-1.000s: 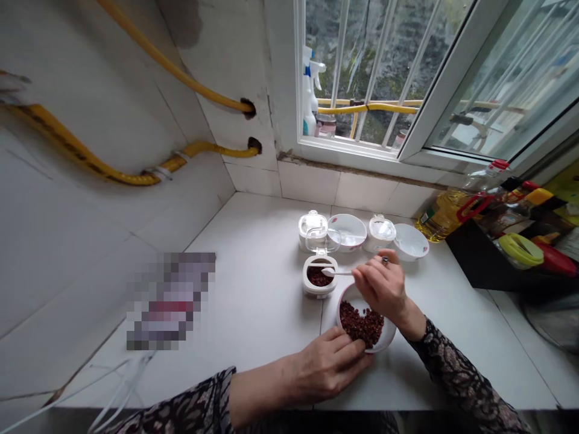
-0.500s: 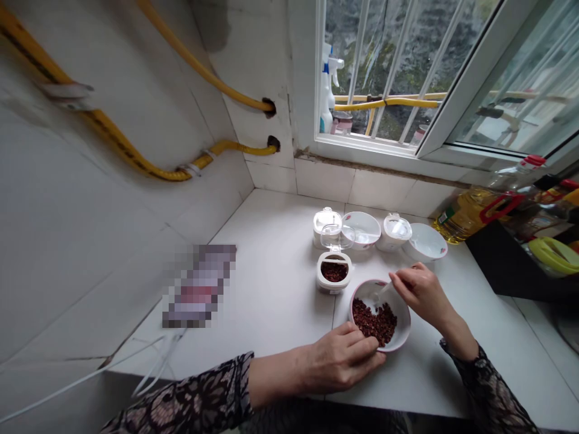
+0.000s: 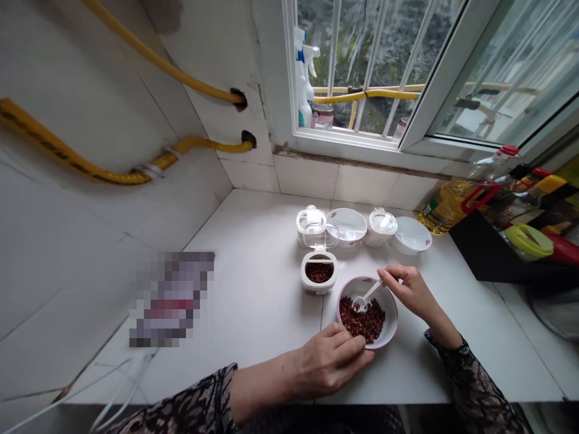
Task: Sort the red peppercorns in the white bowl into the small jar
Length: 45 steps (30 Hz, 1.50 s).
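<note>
My right hand (image 3: 409, 290) pinches the handle of a small white spoon (image 3: 371, 290), whose bowl end rests among dark red Sichuan peppercorns (image 3: 364, 322). They lie in a white bowl (image 3: 389, 322) with a pink rim. My left hand (image 3: 332, 358) grips the near left rim of that bowl, its fingers curled over the edge. Just behind and to the left stands a white seasoning jar (image 3: 319, 283) with its clear lid flipped up; similar dark red bits show inside it.
Along the back stand two lidded jars (image 3: 310, 220) (image 3: 382, 224) and two white bowls (image 3: 347, 226) (image 3: 412, 234). At the right are an oil bottle (image 3: 446, 205) and a black rack (image 3: 482, 247) of condiments. A blurred-out flat object (image 3: 174, 301) with a white cable lies left.
The spoon has moved left and into the peppercorns, its bowl end now plainly visible. My left hand keeps its hold on the bowl. The whole view has shifted slightly.
</note>
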### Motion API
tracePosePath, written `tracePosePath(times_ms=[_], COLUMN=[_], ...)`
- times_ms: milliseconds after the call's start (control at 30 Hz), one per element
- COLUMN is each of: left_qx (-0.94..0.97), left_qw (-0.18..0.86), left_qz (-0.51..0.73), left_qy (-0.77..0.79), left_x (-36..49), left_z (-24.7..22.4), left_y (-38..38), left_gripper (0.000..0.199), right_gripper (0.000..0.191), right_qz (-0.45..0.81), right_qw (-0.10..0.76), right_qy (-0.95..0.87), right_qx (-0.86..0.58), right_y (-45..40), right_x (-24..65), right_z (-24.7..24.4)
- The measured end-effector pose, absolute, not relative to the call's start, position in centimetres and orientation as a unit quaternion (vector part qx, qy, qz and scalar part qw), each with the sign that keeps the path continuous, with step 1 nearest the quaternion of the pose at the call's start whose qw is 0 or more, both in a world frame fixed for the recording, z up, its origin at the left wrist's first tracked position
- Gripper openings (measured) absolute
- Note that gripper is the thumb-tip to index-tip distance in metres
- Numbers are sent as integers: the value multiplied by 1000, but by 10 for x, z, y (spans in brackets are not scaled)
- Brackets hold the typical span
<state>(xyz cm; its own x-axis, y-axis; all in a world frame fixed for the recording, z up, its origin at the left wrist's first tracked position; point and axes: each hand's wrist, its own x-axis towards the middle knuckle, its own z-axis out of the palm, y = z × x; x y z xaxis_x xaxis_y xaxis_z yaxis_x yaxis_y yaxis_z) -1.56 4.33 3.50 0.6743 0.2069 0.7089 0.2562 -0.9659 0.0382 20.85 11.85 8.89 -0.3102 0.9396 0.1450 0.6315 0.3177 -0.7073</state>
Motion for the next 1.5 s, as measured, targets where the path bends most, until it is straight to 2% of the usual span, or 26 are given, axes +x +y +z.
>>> tracePosePath(times_ms=[433,800,1033,1200,1333,1433,1500], left_qx=[-903,-907,-904,-905,-904,-906,-908], left_qw=[27,29,29,30,33,30,27], left_qz=[-409,-400,-405,-402,-403,-402,-397], left_qy=[-127,-131,-134,-139,-136,-133,-129], left_x=[-14,-15,-14,-14,-13,-13,-14], left_z=[41,39,37,37,34,32,31], left_y=[44,43,44,43,43,43,44], left_gripper=[23,22,23,20,20,19,19], right_gripper=[54,55,54,47,41,35,29], right_qz=[438,436,425,309,102,-73,-142], right_qw=[324,323,364,424,459,424,388], right_qy=[-633,-625,-615,-679,-765,-839,-868], right_qx=[-550,-561,-556,-514,-441,-334,-276], right_y=[125,122,126,136,137,134,131], right_x=[208,207,203,181,154,139,136], right_z=[77,75,83,112,127,123,119])
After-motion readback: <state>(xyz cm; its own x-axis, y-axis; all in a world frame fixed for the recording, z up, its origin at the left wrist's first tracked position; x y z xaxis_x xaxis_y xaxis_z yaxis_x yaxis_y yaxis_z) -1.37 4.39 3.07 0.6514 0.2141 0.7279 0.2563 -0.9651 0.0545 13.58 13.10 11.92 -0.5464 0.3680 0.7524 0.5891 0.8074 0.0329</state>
